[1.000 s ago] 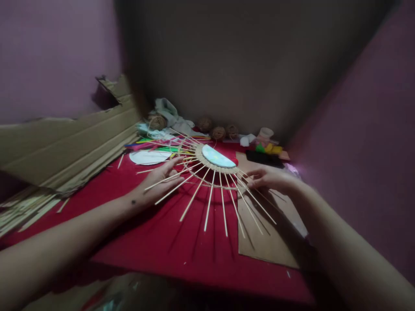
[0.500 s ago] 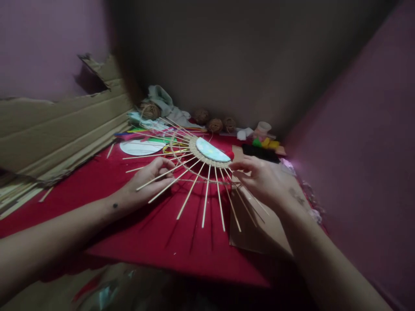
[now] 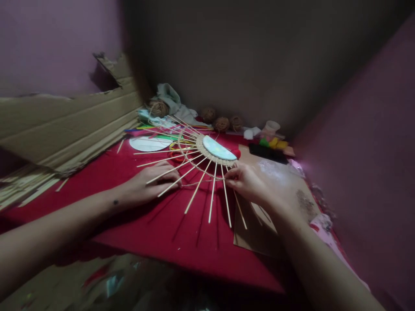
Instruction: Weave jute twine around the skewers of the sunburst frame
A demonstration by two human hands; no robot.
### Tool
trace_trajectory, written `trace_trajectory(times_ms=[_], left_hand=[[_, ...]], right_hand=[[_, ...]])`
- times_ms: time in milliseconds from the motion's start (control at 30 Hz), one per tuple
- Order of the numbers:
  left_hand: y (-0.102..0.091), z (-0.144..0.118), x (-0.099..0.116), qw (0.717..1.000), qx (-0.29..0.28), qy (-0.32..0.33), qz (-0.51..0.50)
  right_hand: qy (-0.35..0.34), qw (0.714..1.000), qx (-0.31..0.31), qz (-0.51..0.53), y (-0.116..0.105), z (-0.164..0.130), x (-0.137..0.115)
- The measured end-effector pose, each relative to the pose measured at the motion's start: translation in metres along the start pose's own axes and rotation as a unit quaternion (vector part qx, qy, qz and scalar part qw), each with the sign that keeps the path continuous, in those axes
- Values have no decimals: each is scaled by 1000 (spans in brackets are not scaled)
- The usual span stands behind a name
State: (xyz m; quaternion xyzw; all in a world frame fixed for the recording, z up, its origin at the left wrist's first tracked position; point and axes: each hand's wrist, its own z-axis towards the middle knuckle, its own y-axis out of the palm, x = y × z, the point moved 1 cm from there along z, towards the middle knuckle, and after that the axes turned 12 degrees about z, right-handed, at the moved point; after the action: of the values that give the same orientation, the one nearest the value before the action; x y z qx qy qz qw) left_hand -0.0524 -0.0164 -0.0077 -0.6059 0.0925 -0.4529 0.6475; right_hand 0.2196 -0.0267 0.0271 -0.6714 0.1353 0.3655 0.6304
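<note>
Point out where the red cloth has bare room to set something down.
Bare red cloth lies near the front edge, between the stick tips and the table's near rim, and left of the left hand toward the cardboard sheets. The far edge is crowded: twine balls, white disc, coloured bits.

arms: bare, sleeveless in view | left forearm (image 3: pixel 115 202): small dark mark | hands: ringless

We find no writing, label, brand or number that we can read anywhere here (the view is dim and soft).
</note>
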Motion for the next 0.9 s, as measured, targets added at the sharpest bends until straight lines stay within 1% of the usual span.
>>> trace_trajectory(times_ms=[33, 100, 167, 267, 367, 467, 533, 567, 633, 733, 833, 900], left_hand=[[0, -4, 1, 1000, -9, 14, 24], [4, -13, 3, 997, -10, 19, 70], [9, -21, 8, 995, 7, 10, 101], [16, -27, 17, 992, 31, 7, 123], [14, -26, 27, 993, 24, 15, 116], [8, -24, 33, 995, -5, 48, 88], [5, -24, 32, 995, -24, 62, 76], [4, -23, 30, 995, -27, 61, 79], [4, -20, 22, 993, -11, 49, 104], [1, -10, 6, 985, 13, 28, 173], [-9, 7, -13, 966, 4, -10, 257], [-18, 21, -27, 948, -20, -51, 314]], right_hand=[[9, 1000, -10, 24, 0, 1, 1], [24, 998, -27, 60, 2, 2, 3], [33, 996, -38, 76, 3, 3, 4], [25, 996, -42, 71, 4, 2, 2], [23, 998, -33, 58, 4, 0, -1], [28, 999, -19, 40, 3, -3, -3], [23, 999, 5, 27, -1, -6, -6], [15, 999, 23, 21, -5, -8, -9], [-3, 998, 53, 16, -13, -13, -16], [1, 998, 67, 20, -30, -22, -26], [14, 995, 84, 51, -44, -33, -28], [21, 990, 99, 94, -49, -40, -21]])
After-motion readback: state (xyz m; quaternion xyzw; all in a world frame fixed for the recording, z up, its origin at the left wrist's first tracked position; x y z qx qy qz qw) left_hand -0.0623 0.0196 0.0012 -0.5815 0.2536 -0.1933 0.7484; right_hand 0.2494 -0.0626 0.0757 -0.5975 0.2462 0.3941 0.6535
